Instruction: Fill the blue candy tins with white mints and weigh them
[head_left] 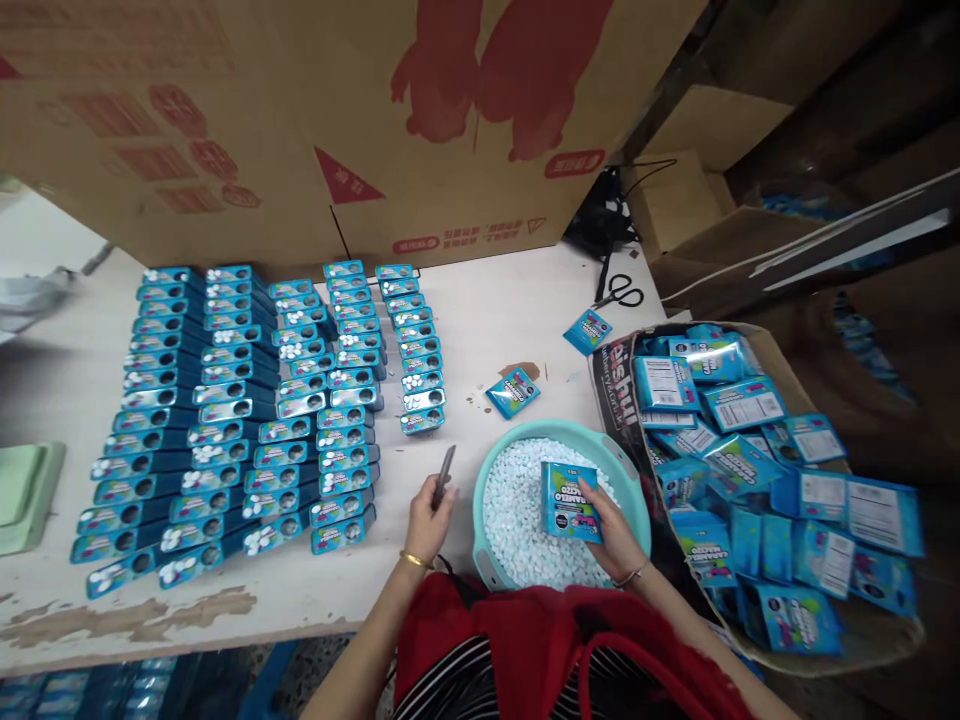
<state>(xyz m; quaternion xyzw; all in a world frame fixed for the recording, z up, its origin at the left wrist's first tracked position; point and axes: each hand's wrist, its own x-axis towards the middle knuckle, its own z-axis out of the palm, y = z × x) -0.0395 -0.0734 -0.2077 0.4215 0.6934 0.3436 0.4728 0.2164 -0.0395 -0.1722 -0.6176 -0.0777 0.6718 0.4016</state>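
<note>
Blue packet held over the turquoise basin, slim cutter in the other hand

Over a round turquoise plastic basin [632, 480] filled with small white pellets, the right hand [615, 535] holds a flat rectangular blue-and-green printed packet [564, 503]. Its fingers pinch the packet along the edge on the right, thumb on the printed face, which points up; the packet's long axis seems to run from the body outward, across the basin's middle. Just left of the basin, the left hand [429, 520] has its fingers curled round a slim dark grey cutter [446, 470], whose long axis points away from the body and leans slightly toward the basin's side. Left of the basin, blue rectangular containers [346, 458] stand in rows on the white bench [480, 290], white pellets showing at many tops. Just beyond the basin lies a loose blue packet [513, 393]; farther off are black-handled scissors [624, 291]. Right of the basin, an open brown carton [847, 655] holds a heap of similar packets
</note>
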